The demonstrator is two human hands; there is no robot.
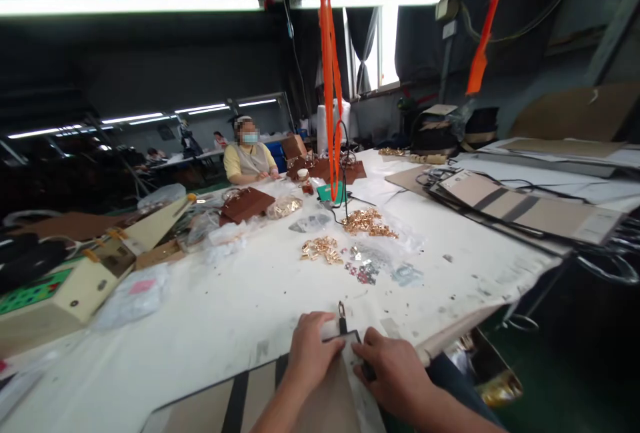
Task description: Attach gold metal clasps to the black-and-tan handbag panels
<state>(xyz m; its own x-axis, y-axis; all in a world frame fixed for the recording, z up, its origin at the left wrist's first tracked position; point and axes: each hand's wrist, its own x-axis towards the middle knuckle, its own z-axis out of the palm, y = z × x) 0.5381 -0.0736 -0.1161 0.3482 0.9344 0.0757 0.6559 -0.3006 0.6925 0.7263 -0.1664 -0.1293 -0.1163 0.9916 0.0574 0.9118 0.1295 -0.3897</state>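
Note:
A beige panel with black stripes and dark edging (200, 403) lies at the table's near edge, a bag piece by its look. At its far corner a short black strap with a metal clasp (342, 313) sticks out past the edge. My left hand (311, 346) is closed on that corner, its thumb pressing the panel beside the strap. From the right, my right hand (393, 368) pinches the dark edging of the same corner. Part of the corner is hidden under my fingers.
Gold metal fittings (369, 222) lie in piles ahead on the white table (240, 313), with small silver parts (367, 256) nearer. Similar striped panels (530, 203) are stacked at right. Orange straps (330, 73) hang overhead. A masked person (250, 156) sits across. A machine (60, 296) stands left.

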